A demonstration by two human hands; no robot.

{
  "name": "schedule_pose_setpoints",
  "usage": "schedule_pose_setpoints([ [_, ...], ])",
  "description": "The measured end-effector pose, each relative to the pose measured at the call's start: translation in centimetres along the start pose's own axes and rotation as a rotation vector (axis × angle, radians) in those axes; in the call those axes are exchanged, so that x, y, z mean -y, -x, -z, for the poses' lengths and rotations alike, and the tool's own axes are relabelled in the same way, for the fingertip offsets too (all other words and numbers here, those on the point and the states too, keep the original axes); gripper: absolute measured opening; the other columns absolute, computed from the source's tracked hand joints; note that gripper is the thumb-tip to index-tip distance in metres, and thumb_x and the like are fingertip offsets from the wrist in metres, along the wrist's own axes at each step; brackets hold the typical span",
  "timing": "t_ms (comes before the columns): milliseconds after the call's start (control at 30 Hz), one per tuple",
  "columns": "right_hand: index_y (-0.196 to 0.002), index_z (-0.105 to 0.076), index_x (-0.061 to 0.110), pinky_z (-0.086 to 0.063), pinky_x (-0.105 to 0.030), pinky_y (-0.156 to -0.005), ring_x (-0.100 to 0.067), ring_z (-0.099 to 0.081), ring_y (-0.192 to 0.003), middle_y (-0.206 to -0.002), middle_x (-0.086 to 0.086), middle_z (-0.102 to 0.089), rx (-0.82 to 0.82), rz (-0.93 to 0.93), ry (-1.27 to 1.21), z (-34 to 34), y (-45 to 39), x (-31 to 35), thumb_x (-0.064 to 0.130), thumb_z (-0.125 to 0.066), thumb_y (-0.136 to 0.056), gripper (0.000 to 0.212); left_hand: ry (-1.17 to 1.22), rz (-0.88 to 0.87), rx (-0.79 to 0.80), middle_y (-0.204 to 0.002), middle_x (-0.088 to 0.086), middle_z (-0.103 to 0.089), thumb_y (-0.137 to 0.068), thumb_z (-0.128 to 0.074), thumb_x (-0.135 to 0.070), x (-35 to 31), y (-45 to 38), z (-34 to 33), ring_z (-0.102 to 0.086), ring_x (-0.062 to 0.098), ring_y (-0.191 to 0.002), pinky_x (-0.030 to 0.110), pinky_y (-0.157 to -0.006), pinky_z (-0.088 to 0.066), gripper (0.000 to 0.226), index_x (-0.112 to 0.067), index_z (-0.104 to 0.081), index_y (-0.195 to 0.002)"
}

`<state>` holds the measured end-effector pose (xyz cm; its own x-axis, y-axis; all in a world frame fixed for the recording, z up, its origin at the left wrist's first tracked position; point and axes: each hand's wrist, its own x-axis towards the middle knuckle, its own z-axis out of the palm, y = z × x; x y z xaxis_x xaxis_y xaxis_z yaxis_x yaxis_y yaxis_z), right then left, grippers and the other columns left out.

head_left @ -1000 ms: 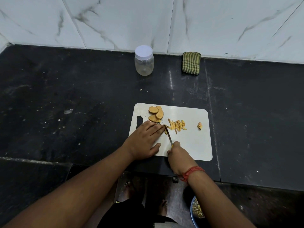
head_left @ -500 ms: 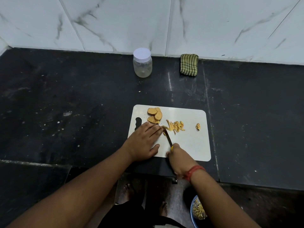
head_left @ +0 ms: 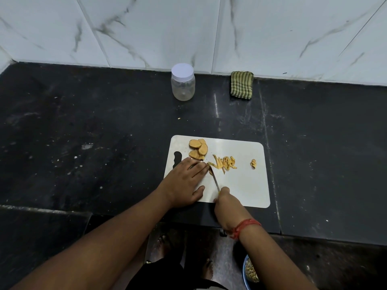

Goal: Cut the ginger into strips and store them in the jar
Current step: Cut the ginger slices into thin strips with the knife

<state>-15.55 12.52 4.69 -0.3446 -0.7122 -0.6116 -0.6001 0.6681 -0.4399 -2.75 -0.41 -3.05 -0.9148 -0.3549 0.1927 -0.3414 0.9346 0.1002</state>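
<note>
Ginger lies in three groups on the white rounded-corner plastic cutting board. We count one stack of orange-tan oval ginger slices at the board's far left corner, overlapping one another; the exact number of slices in it we cannot tell. Just right of them sits one loose heap of thin yellow ginger strips, lying at mixed angles, and well to the right of that, one small ginger scrap on its own.

Our left hand rests flat on the board's left part, fingers straight and close together, pointing toward the strips, thumb spread out to the near side. The fingertips press down on a piece of ginger that is mostly hidden beneath them. Our right hand is curled tightly round the handle of one narrow steel-bladed knife; the handle itself is hidden in the fist. The blade runs from the fist to the left fingertips, its tip at the ginger there. A red thread band circles the right wrist.

On the black stone counter, far from the board by the marble wall, stands one clear plastic jar with a white lid, upright and closed. Right of it lies one folded green striped cloth.
</note>
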Motion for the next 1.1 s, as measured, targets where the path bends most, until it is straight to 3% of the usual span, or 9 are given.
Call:
schedule_pose_setpoints([
  [133, -0.114, -0.038, 0.001, -0.036, -0.027, -0.067, -0.022, -0.049, -0.076, -0.102, -0.017, -0.062, 0.000, 0.011, -0.012, 0.3, -0.3, 0.1, 0.005, -0.038, -0.097, 0.018, 0.001, 0.005, 0.000, -0.140, 0.009, -0.055, -0.094, -0.051, -0.045, -0.1, 0.0, 0.0, -0.048, 0.027, -0.125, 0.043, -0.115, -0.036, 0.064, -0.004, -0.053, -0.144],
  [300, -0.109, -0.037, 0.005, -0.036, -0.028, -0.068, -0.024, -0.054, -0.077, -0.090, -0.010, -0.055, 0.020, 0.027, 0.018, -0.5, 0.9, -0.9, 0.006, -0.035, -0.096, 0.013, 0.008, 0.000, -0.022, -0.139, 0.009, -0.055, -0.093, -0.052, -0.044, 0.0, 0.0, 0.0, -0.048, 0.026, -0.124, 0.042, -0.114, -0.036, 0.063, -0.004, -0.054, -0.142],
  [400, -0.104, -0.036, 0.006, -0.034, -0.028, -0.065, -0.018, -0.047, -0.067, -0.076, -0.003, -0.048, 0.004, 0.041, -0.020, -0.1, 0.5, -0.8, 0.005, -0.036, -0.096, 0.009, 0.007, 0.008, -0.011, -0.140, 0.008, -0.054, -0.094, -0.052, -0.044, -0.1, 0.1, 0.0, -0.047, 0.026, -0.125, 0.042, -0.115, -0.035, 0.065, -0.004, -0.052, -0.144],
  [600, -0.097, -0.035, 0.010, -0.032, -0.028, -0.063, -0.010, -0.043, -0.061, -0.072, 0.000, -0.046, -0.002, 0.083, -0.072, -0.1, 1.1, -1.6, 0.011, -0.037, -0.098, 0.003, 0.006, 0.001, -0.023, -0.139, 0.009, -0.054, -0.093, -0.053, -0.043, -0.1, 0.1, 0.1, -0.049, 0.028, -0.124, 0.043, -0.115, -0.034, 0.063, -0.003, -0.053, -0.143],
  [700, -0.096, -0.038, 0.011, -0.031, -0.029, -0.052, -0.013, -0.045, -0.060, -0.075, -0.004, -0.050, -0.023, 0.087, -0.192, 0.1, 0.9, -1.9, 0.022, -0.041, -0.100, 0.012, 0.005, 0.004, -0.004, -0.142, 0.009, -0.053, -0.094, -0.051, -0.044, -0.1, 0.3, 0.2, -0.047, 0.027, -0.128, 0.042, -0.118, -0.031, 0.063, -0.005, -0.051, -0.144],
  [800, -0.102, -0.040, 0.009, -0.030, -0.023, -0.043, -0.017, -0.039, -0.045, -0.069, -0.009, -0.046, 0.057, -0.008, -0.502, -0.1, 0.6, -2.2, 0.032, -0.043, -0.100, 0.023, 0.023, 0.001, -0.007, -0.143, 0.008, -0.052, -0.095, -0.051, -0.043, -0.1, 0.4, 0.3, -0.046, 0.027, -0.130, 0.042, -0.119, -0.030, 0.062, -0.007, -0.050, -0.146],
  [1100, -0.087, -0.034, 0.020, -0.020, -0.011, -0.040, -0.009, -0.021, -0.036, -0.056, 0.002, -0.035, 0.320, -0.070, -0.989, 0.2, 1.2, -2.6, 0.028, -0.042, -0.102, 0.019, -0.007, -0.033, -0.016, -0.141, 0.012, -0.053, -0.097, -0.052, -0.038, -0.4, 0.5, 0.7, -0.045, 0.032, -0.128, 0.045, -0.114, -0.034, 0.053, -0.021, -0.051, -0.147],
])
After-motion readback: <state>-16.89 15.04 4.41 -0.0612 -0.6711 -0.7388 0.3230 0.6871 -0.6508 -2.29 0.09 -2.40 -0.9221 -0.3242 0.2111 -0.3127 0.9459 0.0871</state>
